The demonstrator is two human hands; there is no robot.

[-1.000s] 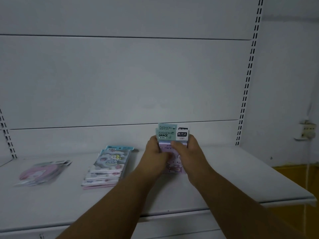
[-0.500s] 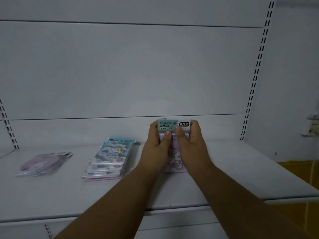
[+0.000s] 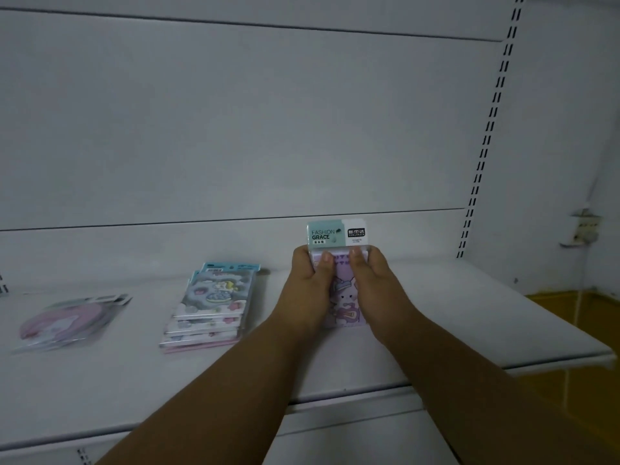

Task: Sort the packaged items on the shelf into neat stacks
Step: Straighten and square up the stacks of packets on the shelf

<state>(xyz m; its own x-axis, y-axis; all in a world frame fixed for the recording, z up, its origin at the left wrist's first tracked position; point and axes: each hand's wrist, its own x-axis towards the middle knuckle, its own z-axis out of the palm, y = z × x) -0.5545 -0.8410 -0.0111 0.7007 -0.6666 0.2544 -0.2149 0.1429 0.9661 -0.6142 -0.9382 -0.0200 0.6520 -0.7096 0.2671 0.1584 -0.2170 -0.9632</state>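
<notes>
A stack of purple rabbit-print packages (image 3: 345, 297) with a teal "FASHION GRACE" header card lies on the white shelf (image 3: 469, 317), right of centre. My left hand (image 3: 307, 290) grips its left side and my right hand (image 3: 374, 290) grips its right side, thumbs pressed on top near the header. The header cards line up as one edge. To the left lies a stack of grey-blue cartoon packages (image 3: 211, 307), slightly fanned at the front. Far left, round pink packages (image 3: 67, 320) lie in a loose pile.
The shelf's back panel (image 3: 235, 129) rises straight behind the stacks. A slotted upright (image 3: 486, 146) stands at the right. Beyond the shelf's right end are a wall socket (image 3: 583, 229) and a yellow floor (image 3: 577, 317).
The two offset header cards seen a second ago have come together into one aligned edge. Both hands slid slightly back along the stack's sides, and the view shifted a little.
</notes>
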